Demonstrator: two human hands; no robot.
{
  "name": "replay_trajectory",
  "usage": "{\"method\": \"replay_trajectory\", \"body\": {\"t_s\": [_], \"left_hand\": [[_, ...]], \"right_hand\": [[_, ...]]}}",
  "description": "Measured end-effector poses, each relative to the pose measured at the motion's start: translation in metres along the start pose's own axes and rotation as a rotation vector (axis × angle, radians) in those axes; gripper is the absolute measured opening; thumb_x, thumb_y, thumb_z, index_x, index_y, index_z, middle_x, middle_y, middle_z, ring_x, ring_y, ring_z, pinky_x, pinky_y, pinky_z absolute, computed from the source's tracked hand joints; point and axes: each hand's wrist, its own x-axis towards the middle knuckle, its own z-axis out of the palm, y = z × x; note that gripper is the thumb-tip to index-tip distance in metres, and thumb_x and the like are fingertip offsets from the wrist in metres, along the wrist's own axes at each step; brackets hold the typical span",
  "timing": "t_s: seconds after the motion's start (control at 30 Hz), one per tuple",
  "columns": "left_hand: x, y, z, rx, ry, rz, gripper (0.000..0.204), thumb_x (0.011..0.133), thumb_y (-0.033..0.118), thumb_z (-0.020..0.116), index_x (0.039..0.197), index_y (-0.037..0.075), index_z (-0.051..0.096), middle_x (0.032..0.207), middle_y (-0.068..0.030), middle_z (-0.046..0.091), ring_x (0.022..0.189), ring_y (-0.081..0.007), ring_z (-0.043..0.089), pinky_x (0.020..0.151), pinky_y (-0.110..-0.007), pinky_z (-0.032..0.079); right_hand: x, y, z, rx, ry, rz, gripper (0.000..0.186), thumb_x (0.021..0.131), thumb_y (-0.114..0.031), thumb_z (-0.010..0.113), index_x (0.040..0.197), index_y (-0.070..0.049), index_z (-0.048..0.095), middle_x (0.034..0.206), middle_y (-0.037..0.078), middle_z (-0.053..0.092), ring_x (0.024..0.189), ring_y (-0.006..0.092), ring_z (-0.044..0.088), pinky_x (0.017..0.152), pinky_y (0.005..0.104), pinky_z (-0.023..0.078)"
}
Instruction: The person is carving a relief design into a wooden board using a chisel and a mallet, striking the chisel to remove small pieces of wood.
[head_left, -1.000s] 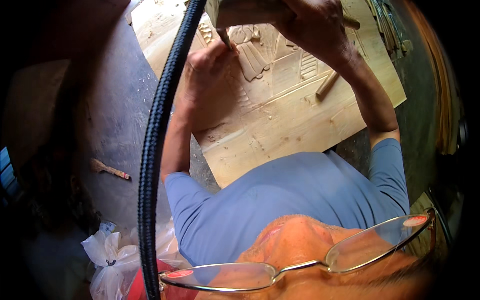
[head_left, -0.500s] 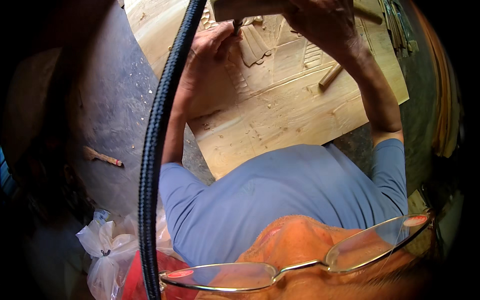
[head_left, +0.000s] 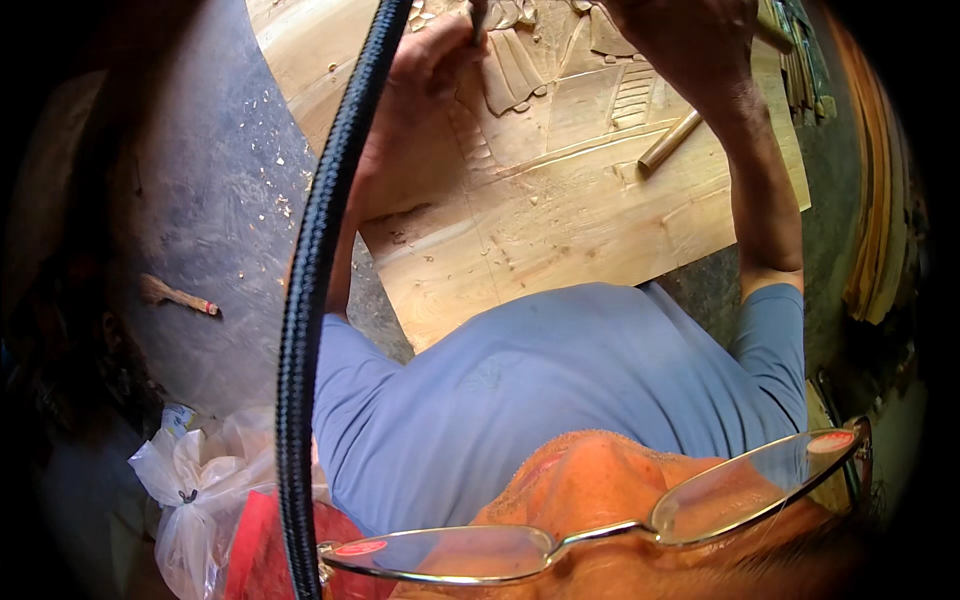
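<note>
My left hand (head_left: 425, 62) is closed around a carving chisel (head_left: 478, 18), whose dark shaft stands on the board near the top edge of the view. Below it lies a pale wooden board (head_left: 560, 240) with carved relief: ribbed shapes, grooves and a ladder-like pattern. My right hand (head_left: 690, 45) is raised over the board's far right part, its fingers partly cut off by the top edge. The butt of a mallet handle (head_left: 774, 32) sticks out on that hand's right side; the mallet's head is out of view. A round wooden tool handle (head_left: 668, 145) rests on the board beside my right forearm.
Wood chips are scattered over the board and the grey floor (head_left: 230, 200). A small brush-like wooden piece (head_left: 180, 295) lies on the floor at left. A tied clear plastic bag (head_left: 205, 490) sits at lower left beside something red (head_left: 255, 545). Long tools (head_left: 803, 70) and planks (head_left: 880, 200) line the right.
My right hand has shifted up and right, taking the mallet's head out of view. My left hand has moved slightly up. The view has shifted a little, and the chisel stays gripped.
</note>
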Motion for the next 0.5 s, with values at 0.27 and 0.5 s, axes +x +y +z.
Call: {"method": "replay_trajectory", "body": {"t_s": [0.27, 0.5], "left_hand": [[0.002, -0.016, 0.005, 0.016, 0.049, 0.203, 0.014, 0.092, -0.003, 0.074, 0.104, 0.001, 0.068, 0.081, -0.0042, 0.07, 0.08, -0.0099, 0.069, 0.074, -0.028, 0.058], [0.004, -0.018, 0.008, -0.069, 0.105, 0.076, 0.013, 0.09, 0.004, 0.079, 0.102, 0.004, 0.074, 0.086, -0.0052, 0.077, 0.081, -0.0125, 0.075, 0.073, -0.027, 0.059]], "right_hand": [[0.001, -0.014, -0.002, 0.01, 0.081, -0.054, 0.064, 0.081, 0.004, 0.069, 0.14, -0.017, 0.063, 0.104, 0.01, 0.074, 0.087, 0.0191, 0.071, 0.076, 0.0321, 0.057], [0.01, 0.005, -0.004, 0.34, 0.32, 0.058, 0.045, 0.082, 0.002, 0.072, 0.125, -0.011, 0.072, 0.099, 0.011, 0.075, 0.084, 0.0219, 0.072, 0.077, 0.0329, 0.057]]}}
